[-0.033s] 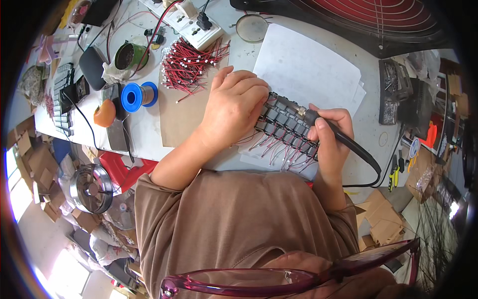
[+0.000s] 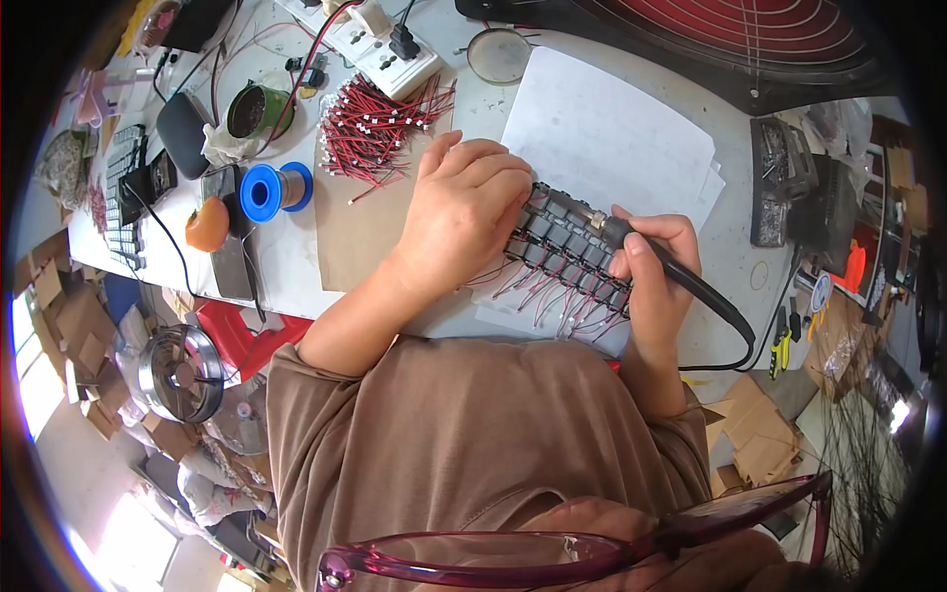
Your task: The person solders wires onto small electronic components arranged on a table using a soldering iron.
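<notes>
My right hand [image 2: 659,266] is closed round the dark handle of a soldering iron [image 2: 616,233]. Its metal end points left over a rack of dark grey block-shaped parts [image 2: 577,247]. Thin red and black wires with white ends [image 2: 567,314] hang from the rack's near side. At the rack's left end, my left hand [image 2: 467,202] is curled with its fingers bent inward. The back of that hand hides its fingertips and whatever they hold. Beneath the rack lie white paper sheets [image 2: 612,128].
A heap of red and black wires [image 2: 370,128] lies on a brown board [image 2: 345,232]. Left of it are a blue solder spool [image 2: 264,192], an orange fruit [image 2: 207,225] and a green tin [image 2: 258,111]. A power strip [image 2: 395,64] and a large fan [image 2: 730,39] stand at the back.
</notes>
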`<state>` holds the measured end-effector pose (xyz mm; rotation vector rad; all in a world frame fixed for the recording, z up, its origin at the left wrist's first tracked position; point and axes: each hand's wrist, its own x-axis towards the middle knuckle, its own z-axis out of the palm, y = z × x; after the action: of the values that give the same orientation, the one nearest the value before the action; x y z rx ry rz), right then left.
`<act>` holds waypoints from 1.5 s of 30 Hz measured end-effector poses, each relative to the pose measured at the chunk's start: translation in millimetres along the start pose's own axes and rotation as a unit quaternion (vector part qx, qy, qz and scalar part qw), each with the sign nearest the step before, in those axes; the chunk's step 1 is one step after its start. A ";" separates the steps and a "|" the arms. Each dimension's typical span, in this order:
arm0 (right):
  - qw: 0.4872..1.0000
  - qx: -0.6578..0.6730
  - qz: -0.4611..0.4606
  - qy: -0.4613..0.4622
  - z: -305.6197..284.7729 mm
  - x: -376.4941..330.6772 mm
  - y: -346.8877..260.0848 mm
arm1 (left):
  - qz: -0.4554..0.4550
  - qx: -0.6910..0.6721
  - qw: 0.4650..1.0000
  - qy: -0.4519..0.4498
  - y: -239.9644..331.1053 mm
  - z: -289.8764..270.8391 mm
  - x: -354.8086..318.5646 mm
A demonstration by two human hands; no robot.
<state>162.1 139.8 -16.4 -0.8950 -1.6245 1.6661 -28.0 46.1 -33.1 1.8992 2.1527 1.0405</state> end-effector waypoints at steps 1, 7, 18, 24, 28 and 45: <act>1.000 0.000 0.000 0.000 0.3 -0.1 0.1 | -0.001 0.002 1.000 -0.004 -0.2 -0.1 0.0; 1.000 0.002 -0.007 0.004 1.5 -0.1 0.9 | 0.004 0.010 1.000 -0.005 0.3 -0.4 0.9; 0.999 0.029 -0.024 0.026 -1.5 -1.4 4.1 | 0.011 0.027 1.000 -0.007 1.9 -0.3 2.9; 0.999 0.023 -0.035 0.033 -5.8 -3.7 4.5 | 0.013 0.033 0.999 -0.017 1.0 -2.2 3.2; 0.999 0.029 -0.040 0.022 -6.3 -3.1 5.2 | 0.015 0.057 0.998 -0.024 1.9 -7.3 0.4; 0.995 0.006 0.002 0.099 -8.0 -12.2 -5.4 | -0.158 0.224 0.961 -0.029 -36.1 -70.2 -45.1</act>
<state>175.5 134.4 -10.6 -1.0240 -1.4767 1.5355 -82.4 -24.4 -15.0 1.6117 2.7094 0.4597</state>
